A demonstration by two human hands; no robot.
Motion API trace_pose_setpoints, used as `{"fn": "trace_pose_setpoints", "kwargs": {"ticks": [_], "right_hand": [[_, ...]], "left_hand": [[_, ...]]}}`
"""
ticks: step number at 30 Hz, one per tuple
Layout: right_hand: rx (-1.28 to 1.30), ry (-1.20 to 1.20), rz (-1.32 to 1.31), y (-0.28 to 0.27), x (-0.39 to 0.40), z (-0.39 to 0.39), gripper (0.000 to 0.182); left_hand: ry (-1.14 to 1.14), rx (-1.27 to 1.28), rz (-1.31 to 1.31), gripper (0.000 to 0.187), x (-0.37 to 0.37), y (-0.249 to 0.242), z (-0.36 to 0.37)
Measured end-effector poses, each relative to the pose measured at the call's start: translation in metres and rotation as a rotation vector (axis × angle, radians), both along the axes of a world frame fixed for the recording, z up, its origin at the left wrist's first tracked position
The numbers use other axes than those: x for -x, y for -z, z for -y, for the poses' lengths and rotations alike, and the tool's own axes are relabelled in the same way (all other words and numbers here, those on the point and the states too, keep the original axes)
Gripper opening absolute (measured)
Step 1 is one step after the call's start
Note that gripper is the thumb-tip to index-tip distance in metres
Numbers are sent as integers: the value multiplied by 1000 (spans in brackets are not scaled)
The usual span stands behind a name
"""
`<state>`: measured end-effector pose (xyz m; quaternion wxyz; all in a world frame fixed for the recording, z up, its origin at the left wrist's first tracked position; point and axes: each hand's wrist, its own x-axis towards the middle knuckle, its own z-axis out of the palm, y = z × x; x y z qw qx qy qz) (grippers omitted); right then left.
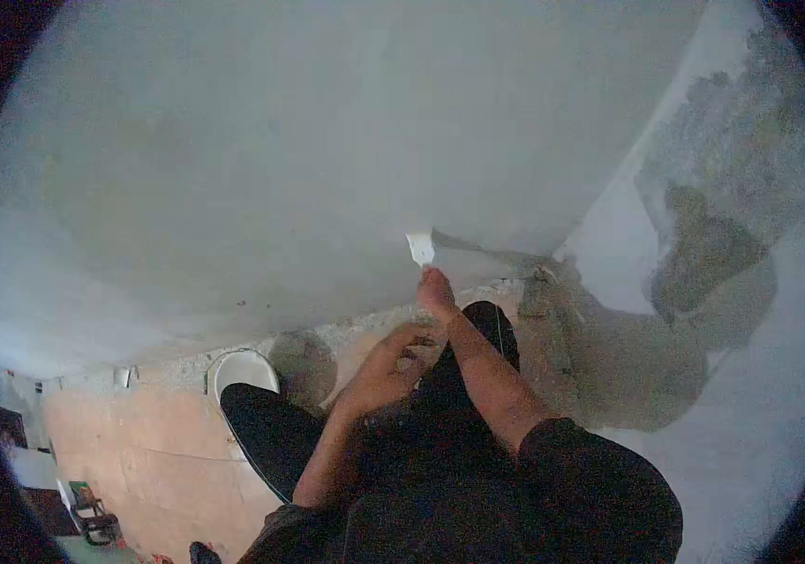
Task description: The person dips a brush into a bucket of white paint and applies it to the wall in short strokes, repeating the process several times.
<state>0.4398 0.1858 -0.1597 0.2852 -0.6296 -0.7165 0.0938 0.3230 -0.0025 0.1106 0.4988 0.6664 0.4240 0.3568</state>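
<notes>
My right hand (437,294) is closed around the handle of a putty knife (421,247). The knife's pale, bright blade points up at the lower part of the grey wall (308,160). Just below and left of it, my left hand (393,362) is held over my dark trouser leg, close to my right wrist. Its fingers are loosely bent with gaps between them, and nothing shows in them. Left of my knees, a white bucket (244,368) stands by the foot of the wall, partly hidden by my leg.
A second wall (750,376) with dark, patchy areas meets the grey wall at a corner on the right. The orange-brown floor (158,451) has rough debris along the wall's base. A dark chair (94,517) stands far off at the lower left.
</notes>
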Motion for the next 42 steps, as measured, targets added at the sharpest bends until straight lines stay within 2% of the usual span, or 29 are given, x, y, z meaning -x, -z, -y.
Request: {"fn": "trace_pose_setpoints", "kwargs": {"ticks": [1, 3, 4, 6, 7, 9, 10, 11, 13, 14, 15, 16, 17, 18, 19, 21, 22, 23, 25, 26, 29, 33, 35, 36, 39, 41, 42], "right_hand": [[1, -7, 3, 4, -6, 2, 31], [382, -194, -7, -3, -21, 12, 30], [378, -205, -5, 16, -29, 13, 30], [233, -563, 421, 71, -36, 9, 36], [231, -581, 424, 43, -29, 20, 36], [834, -222, -220, -43, -12, 54, 48], [809, -225, -189, -29, -4, 52, 49], [818, -247, -177, -42, 7, 58, 49], [961, -164, -212, -88, 31, 72, 42], [1108, -261, -241, -88, 35, 65, 36], [1119, -289, -220, -85, 39, 61, 36], [1187, -381, -286, -83, 46, 58, 33], [1258, -470, -354, -78, 58, 59, 29], [1271, -492, -336, -76, 74, 65, 29], [1248, -533, -318, -78, 90, 72, 26], [1242, -592, -286, -87, 100, 79, 23], [1175, -572, -298, -103, 114, 93, 23], [1107, -556, -308, -113, 119, 98, 23], [1122, -655, -272, -89, 135, 99, 24], [1126, -735, -262, -76, 143, 102, 26], [1054, -737, -78, -74, 167, 115, 27], [1114, -722, 126, -50, 187, 127, 26], [925, -907, 56, -21, 192, 132, 28], [929, -914, 62, -25, 193, 135, 28], [944, -844, -48, -39, 214, 149, 23], [1111, -809, -195, -41, 231, 150, 18], [971, -777, -172, 0, 231, 148, 18]], "left_hand": [[26, 35, 14, 43, 6, -4, -2], [24, 27, -59, 42, 22, -13, 0], [31, 23, -133, 42, 32, -17, 4], [73, 84, -196, 40, 64, -26, 9], [124, 148, -261, 39, 83, -29, 11], [2, 182, -317, 38, 122, -32, 10], [-100, 218, -374, 37, 146, -32, 9], [-121, 67, -278, 34, 177, -19, 8], [-304, 97, -190, 31, 222, -11, 13], [-356, 132, -316, 29, 236, -14, 11], [-410, 173, -441, 29, 252, -18, 15], [-441, 187, -437, 29, 271, -12, 19], [-454, 308, -404, 28, 290, 2, 22], [-462, 426, -367, 28, 306, 15, 29], [-486, 434, -360, 28, 315, 24, 38], [-689, 414, -210, 30, 301, 43, 44], [-748, 401, -20, 32, 304, 50, 52], [-768, 411, -8, 32, 300, 51, 53], [-792, 434, -60, 36, 307, 56, 65], [-737, 376, -231, 37, 320, 67, 65], [-764, 304, -287, 36, 334, 74, 71], [-804, 335, -211, 35, 337, 61, 95], [-837, 359, -246, 36, 341, 63, 107], [-863, 425, -249, 36, 337, 61, 112], [-879, 526, -271, 38, 344, 65, 123], [-864, 497, -264, 39, 353, 77, 132], [-877, 495, -239, 38, 353, 75, 136]]}}
